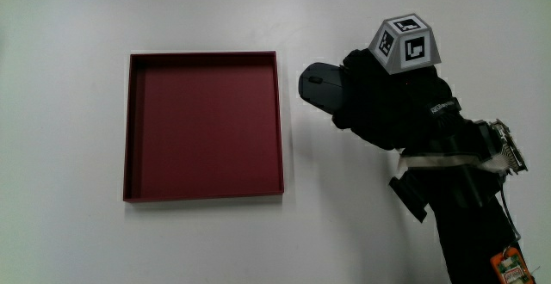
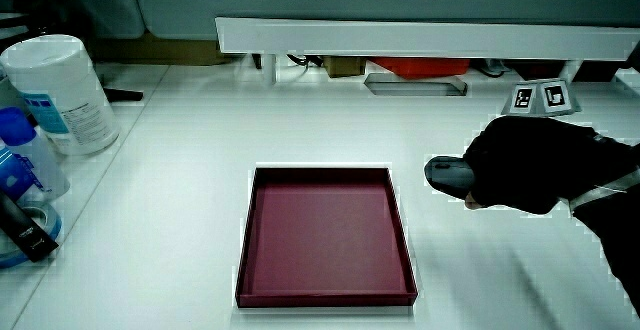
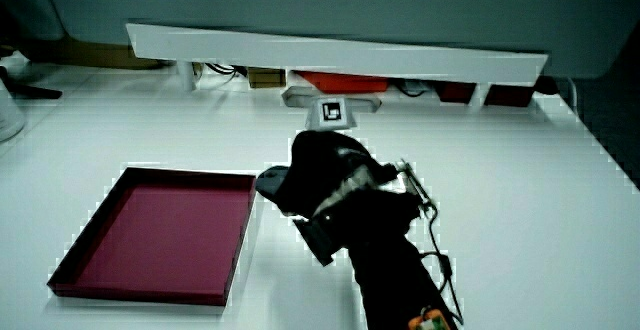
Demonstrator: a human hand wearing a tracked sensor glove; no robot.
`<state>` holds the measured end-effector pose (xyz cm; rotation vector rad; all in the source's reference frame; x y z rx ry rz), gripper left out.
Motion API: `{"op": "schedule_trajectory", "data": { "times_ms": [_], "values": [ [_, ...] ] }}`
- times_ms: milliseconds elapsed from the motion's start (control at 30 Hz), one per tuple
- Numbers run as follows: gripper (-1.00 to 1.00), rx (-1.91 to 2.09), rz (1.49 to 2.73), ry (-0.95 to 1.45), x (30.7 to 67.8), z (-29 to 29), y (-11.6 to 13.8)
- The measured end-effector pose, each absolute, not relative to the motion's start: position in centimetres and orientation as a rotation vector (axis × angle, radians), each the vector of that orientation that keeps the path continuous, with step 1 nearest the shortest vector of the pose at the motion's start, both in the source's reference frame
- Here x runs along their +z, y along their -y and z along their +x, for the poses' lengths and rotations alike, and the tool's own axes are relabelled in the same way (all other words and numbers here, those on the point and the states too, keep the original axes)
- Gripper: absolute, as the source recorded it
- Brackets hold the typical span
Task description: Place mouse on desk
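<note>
One hand [image 1: 392, 103] covered the grey mouse [image 1: 320, 83] beside the red tray [image 1: 204, 194] — fingers clamped on it. Judged best: settle it flat on the desk [image 1: 69, 17], release gently.

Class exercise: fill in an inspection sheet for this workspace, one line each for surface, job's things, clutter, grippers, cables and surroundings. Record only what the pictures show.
Surface: white table, bare around the tray.
Job's things: dark grey mouse beside the red tray, outside it, low at the table; whether it rests on the table cannot be told.
Clutter: the shallow red tray holds nothing; in a side view a white canister and a blue bottle stand at the table's edge.
Grippers: the hand is over the mouse's rear part, covering it; patterned cube on its back.
Cables: thin wires along the forearm.
Surroundings: low white partition in both side views.
</note>
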<state>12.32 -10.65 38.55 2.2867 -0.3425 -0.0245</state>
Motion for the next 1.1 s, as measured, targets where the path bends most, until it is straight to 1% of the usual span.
{"op": "schedule_trajectory", "data": {
  "times_ms": [100,300,700,800,900,967,1100],
  "values": [
    [0.00,-0.030,2.248,0.303,40.0,13.3,11.1],
    [0.00,-0.039,2.226,0.233,42.1,14.9,11.5],
    [0.00,-0.078,2.160,0.149,46.7,16.6,11.5],
    [0.00,-0.096,2.155,0.121,47.5,17.1,11.6],
    [0.00,-0.122,2.188,0.117,47.6,17.0,11.5],
    [0.00,-0.105,2.168,0.140,47.8,16.9,11.3],
    [0.00,-0.141,2.180,0.118,48.4,17.0,11.2]
  ]
}}
